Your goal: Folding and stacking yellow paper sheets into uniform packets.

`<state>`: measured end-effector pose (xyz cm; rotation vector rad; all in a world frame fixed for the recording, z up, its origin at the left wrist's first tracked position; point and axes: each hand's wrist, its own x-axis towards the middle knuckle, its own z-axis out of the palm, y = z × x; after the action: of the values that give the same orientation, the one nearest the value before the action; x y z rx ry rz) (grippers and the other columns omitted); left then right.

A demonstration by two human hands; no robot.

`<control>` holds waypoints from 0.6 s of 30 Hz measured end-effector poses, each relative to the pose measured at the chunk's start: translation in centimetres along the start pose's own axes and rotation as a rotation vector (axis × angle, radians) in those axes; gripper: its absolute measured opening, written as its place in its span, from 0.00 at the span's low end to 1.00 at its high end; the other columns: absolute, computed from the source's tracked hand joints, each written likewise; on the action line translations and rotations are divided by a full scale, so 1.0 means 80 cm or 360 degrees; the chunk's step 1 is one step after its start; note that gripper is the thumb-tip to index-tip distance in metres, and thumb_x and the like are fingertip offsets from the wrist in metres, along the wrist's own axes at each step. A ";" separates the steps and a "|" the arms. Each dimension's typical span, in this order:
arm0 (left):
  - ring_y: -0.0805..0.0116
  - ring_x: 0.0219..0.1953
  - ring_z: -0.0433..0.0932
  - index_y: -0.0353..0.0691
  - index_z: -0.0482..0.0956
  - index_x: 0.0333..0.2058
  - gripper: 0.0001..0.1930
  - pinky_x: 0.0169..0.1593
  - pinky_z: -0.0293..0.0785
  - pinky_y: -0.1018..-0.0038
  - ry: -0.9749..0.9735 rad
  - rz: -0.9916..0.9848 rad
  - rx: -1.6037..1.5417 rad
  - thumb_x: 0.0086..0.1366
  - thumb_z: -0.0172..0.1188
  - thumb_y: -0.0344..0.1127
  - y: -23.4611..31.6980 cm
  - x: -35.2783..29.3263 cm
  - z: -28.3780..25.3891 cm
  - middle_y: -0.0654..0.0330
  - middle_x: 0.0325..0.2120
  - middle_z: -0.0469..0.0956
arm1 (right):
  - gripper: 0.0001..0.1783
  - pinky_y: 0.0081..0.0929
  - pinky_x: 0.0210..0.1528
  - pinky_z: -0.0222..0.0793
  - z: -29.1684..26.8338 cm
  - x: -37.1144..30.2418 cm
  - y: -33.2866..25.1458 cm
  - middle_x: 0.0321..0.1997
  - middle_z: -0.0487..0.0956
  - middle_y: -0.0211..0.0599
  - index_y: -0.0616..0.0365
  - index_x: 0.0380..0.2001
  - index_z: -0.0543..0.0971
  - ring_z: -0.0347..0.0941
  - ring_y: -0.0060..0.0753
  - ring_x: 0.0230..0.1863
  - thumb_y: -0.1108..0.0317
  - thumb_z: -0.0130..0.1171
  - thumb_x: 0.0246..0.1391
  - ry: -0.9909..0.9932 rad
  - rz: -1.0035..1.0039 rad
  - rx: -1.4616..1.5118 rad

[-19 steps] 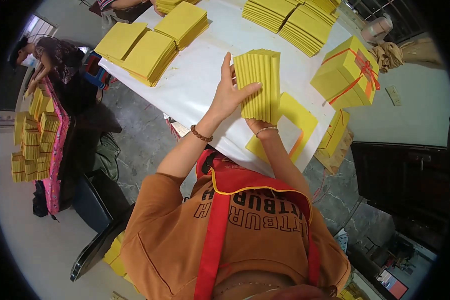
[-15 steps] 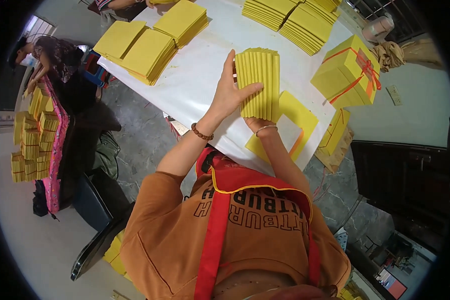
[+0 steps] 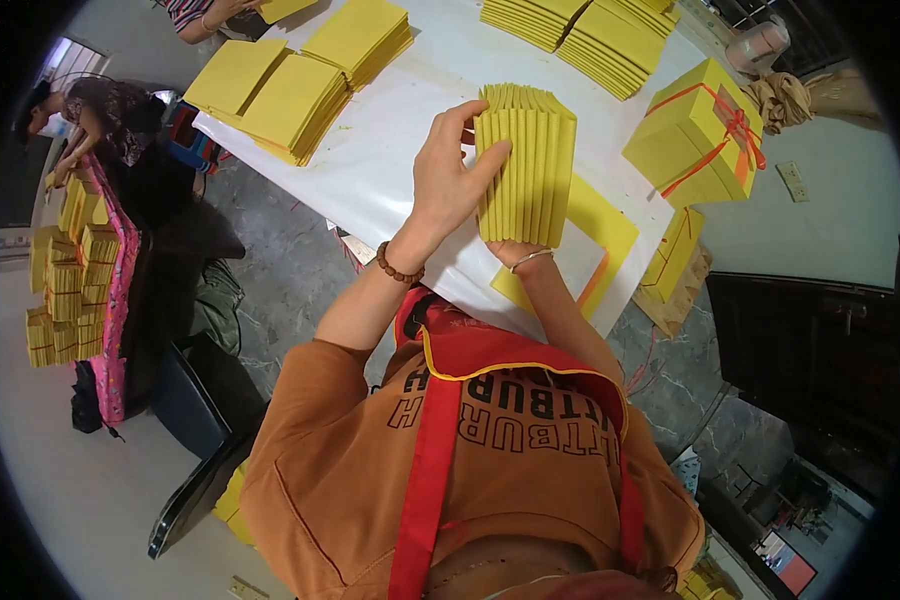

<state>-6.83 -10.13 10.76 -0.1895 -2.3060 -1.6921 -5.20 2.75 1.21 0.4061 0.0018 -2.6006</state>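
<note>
A thick stack of folded yellow paper pieces is held up over the table, its layered edges facing me. My left hand grips its left side, thumb laid across the edges and fingers at the upper left corner. From below, my right hand supports the stack; most of its fingers are hidden behind the paper. Under and beyond the stack, a yellow sheet lies on the table with a white sheet on it, orange along one edge.
Yellow stacks stand at the table's far left, and more stacks at the far right. A yellow box with red ribbon sits at the right edge. Another person's hand holds yellow paper across the white table. A second person bends at left.
The stack has turned slightly and spread wider, showing more of its right face. My left hand has shifted a little left, its fingers more bent. The person opposite has moved a yellow piece.
</note>
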 end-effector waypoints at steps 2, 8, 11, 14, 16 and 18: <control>0.65 0.34 0.73 0.39 0.67 0.46 0.25 0.37 0.71 0.72 0.0017 0.0051 0.0107 0.50 0.61 0.38 -0.001 0.001 -0.001 0.55 0.37 0.71 | 0.23 0.34 0.48 0.69 -0.005 0.000 0.001 0.48 0.73 0.26 0.43 0.49 0.69 0.71 0.28 0.48 0.45 0.39 0.56 0.0011 0.0019 0.0055; 0.64 0.33 0.74 0.38 0.66 0.46 0.27 0.36 0.71 0.71 0.0127 0.0147 0.0241 0.48 0.62 0.40 0.006 -0.004 -0.004 0.55 0.36 0.71 | 0.23 0.36 0.54 0.65 0.002 -0.011 0.013 0.49 0.74 0.32 0.49 0.48 0.71 0.70 0.33 0.50 0.49 0.43 0.55 -0.0173 0.0091 0.0170; 0.64 0.32 0.74 0.38 0.65 0.47 0.29 0.35 0.71 0.70 0.0147 0.0121 0.0273 0.47 0.62 0.41 0.010 -0.005 -0.007 0.56 0.35 0.71 | 0.22 0.37 0.54 0.64 0.005 -0.014 0.017 0.47 0.75 0.31 0.49 0.46 0.72 0.70 0.32 0.49 0.50 0.46 0.54 -0.0064 0.0099 0.0165; 0.63 0.31 0.73 0.38 0.62 0.49 0.32 0.34 0.71 0.70 0.0153 0.0117 0.0230 0.46 0.63 0.42 0.009 -0.008 -0.009 0.55 0.33 0.71 | 0.24 0.37 0.50 0.68 0.003 -0.013 0.020 0.49 0.73 0.25 0.41 0.50 0.68 0.70 0.29 0.49 0.44 0.38 0.56 -0.0010 0.0098 0.0135; 0.64 0.30 0.73 0.38 0.62 0.49 0.33 0.34 0.71 0.69 0.0176 0.0108 0.0247 0.46 0.63 0.43 0.011 -0.009 -0.010 0.55 0.32 0.71 | 0.24 0.37 0.50 0.68 0.006 -0.016 0.023 0.49 0.73 0.25 0.40 0.50 0.68 0.70 0.30 0.49 0.43 0.37 0.56 0.0018 0.0075 0.0108; 0.64 0.30 0.73 0.38 0.61 0.50 0.34 0.33 0.71 0.69 0.0200 0.0100 0.0264 0.46 0.63 0.43 0.012 -0.011 -0.011 0.55 0.31 0.71 | 0.24 0.38 0.50 0.68 0.005 -0.016 0.024 0.50 0.73 0.25 0.40 0.50 0.68 0.70 0.30 0.49 0.43 0.37 0.56 -0.0021 0.0099 0.0099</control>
<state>-5.62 -10.61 11.63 -0.1168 -2.3075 -1.4325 -3.34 1.64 2.09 0.4048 -0.0950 -2.5471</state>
